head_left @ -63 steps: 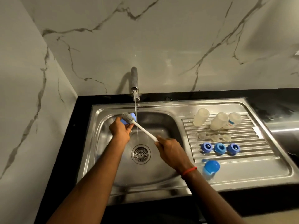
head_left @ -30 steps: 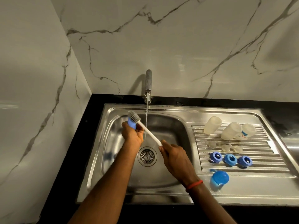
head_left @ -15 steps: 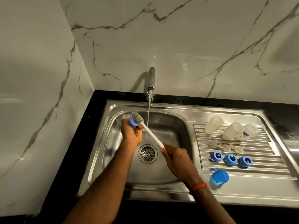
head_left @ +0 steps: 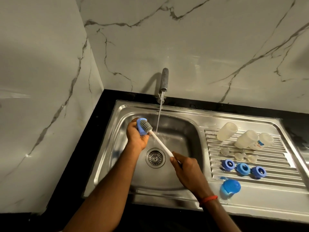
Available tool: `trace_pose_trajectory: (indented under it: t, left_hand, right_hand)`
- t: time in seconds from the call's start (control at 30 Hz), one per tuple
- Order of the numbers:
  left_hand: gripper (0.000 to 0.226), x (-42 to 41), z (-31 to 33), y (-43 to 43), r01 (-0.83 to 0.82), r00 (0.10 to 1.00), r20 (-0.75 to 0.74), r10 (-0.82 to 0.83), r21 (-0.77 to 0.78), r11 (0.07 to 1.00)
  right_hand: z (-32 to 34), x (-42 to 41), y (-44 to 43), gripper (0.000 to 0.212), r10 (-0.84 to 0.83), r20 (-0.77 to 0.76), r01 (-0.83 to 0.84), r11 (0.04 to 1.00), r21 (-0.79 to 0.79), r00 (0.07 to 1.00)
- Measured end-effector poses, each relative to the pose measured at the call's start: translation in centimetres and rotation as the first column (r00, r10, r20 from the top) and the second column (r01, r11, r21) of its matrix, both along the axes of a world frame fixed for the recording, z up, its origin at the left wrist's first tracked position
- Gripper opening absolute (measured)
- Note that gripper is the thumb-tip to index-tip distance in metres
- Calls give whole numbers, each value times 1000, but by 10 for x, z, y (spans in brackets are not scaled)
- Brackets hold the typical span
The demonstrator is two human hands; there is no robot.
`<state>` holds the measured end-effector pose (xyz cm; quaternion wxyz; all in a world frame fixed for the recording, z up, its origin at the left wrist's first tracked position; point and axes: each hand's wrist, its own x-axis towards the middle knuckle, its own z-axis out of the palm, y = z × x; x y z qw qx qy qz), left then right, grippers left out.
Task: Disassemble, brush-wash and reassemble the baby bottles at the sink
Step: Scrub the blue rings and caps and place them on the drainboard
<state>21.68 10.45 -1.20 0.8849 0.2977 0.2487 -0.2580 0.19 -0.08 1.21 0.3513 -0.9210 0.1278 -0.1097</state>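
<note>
My left hand (head_left: 136, 137) grips a blue bottle cap (head_left: 141, 127) above the left side of the sink basin (head_left: 180, 131). My right hand (head_left: 187, 169) holds the white handle of a bottle brush (head_left: 158, 141), and its grey bristle head (head_left: 145, 125) presses against the cap. Both sit just left of the water stream. On the drainboard lie three clear bottle bodies (head_left: 227, 131), three clear teats (head_left: 224, 151), three blue collar rings (head_left: 242, 168) and another blue cap (head_left: 230, 186).
The tap (head_left: 164, 79) runs a thin stream (head_left: 158, 118) into the basin, near the drain (head_left: 155, 157). The ribbed drainboard (head_left: 275, 158) lies to the right. Black countertop (head_left: 107, 104) edges the sink; marble walls stand at the back and left.
The brush head has shifted slightly across the blue cap as my hands stay by the stream. The view has drifted left, so the sink sits further right in frame.
</note>
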Motion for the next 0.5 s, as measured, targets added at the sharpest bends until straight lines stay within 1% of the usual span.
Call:
trace_pose_trajectory:
  t: [0.1,0.2,0.27,0.33,0.37,0.43,0.5]
  left_hand:
    - [26,-6,0,-8,13,1000,-10,-13,37,999]
    - [27,-2,-1,-12,-29,999,-27,31,60,998]
    - [29,7,-4,-8,-69,997,-40,72,70,995]
    - [39,10,-8,-2,-76,996,-34,80,95,993]
    - [45,8,-10,0,-67,997,-29,70,102,993]
    - [53,0,-12,-4,-20,1000,4,20,95,995]
    - [53,-8,-11,-13,14,999,31,-16,63,998]
  right_hand:
    - [0,14,5,19,-24,8,25,997,-72,1000]
    - [-3,27,9,33,-48,-18,45,993,-109,999]
    - [-5,20,11,25,-11,-19,9,997,-70,1000]
    - [-2,6,11,13,32,-12,-32,999,-20,999]
    - [0,2,9,10,36,-11,-36,999,-18,999]
    - [-1,7,5,11,-7,18,8,999,-54,1000]
    - [0,23,4,17,-57,26,59,992,-110,998]
